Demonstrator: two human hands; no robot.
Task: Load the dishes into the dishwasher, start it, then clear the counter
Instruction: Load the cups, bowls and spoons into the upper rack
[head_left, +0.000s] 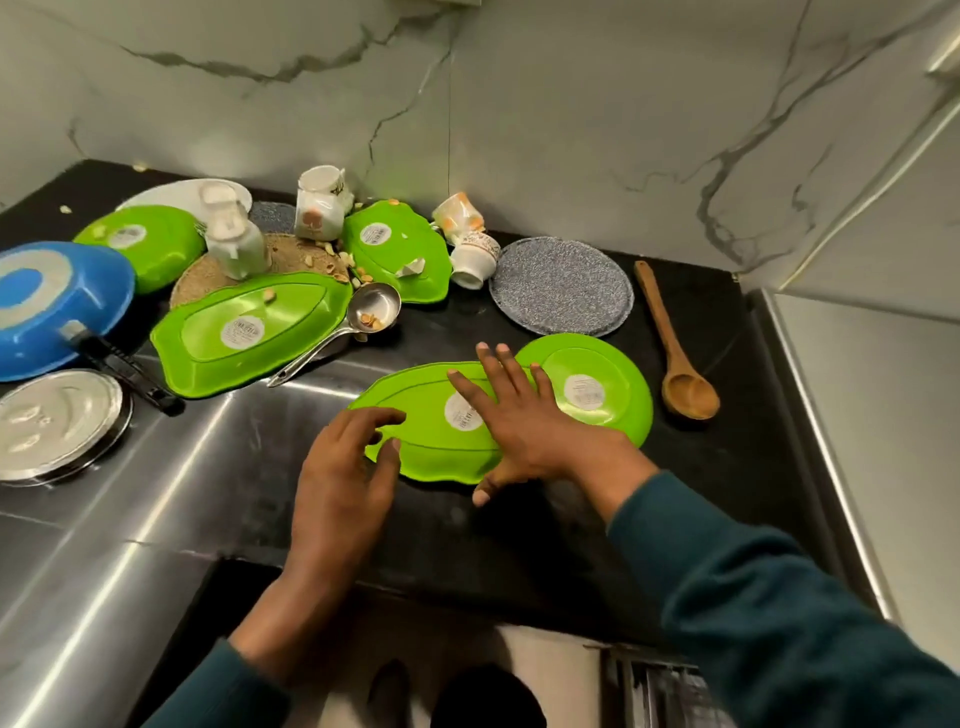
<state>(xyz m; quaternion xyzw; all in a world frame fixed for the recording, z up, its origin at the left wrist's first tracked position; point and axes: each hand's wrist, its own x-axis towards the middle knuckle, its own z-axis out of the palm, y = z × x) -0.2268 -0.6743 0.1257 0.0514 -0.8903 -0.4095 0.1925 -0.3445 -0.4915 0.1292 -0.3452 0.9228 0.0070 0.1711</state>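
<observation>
At centre frame, your right hand (511, 415) lies flat, fingers spread, on an upturned green leaf plate (431, 431) overlapping a green round plate (597, 384); your left hand (348, 467) touches its near edge, fingers loosely curled, gripping nothing. Loading looks barely begun: more plates, cups (467, 244), a ladle (363, 317) and a blue pan (52, 306) crowd the upper-left counter (519, 545). No dishwasher shows.

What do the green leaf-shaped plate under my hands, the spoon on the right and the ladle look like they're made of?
The green leaf-shaped plate looks like glossy moulded plastic: uniform bright colour, soft sheen, a paper sticker on its upturned base. The spoon appears to be matte brown wood, though its grain is too blurred to confirm. The ladle seems to be polished steel, with mirror-like reflections.
</observation>
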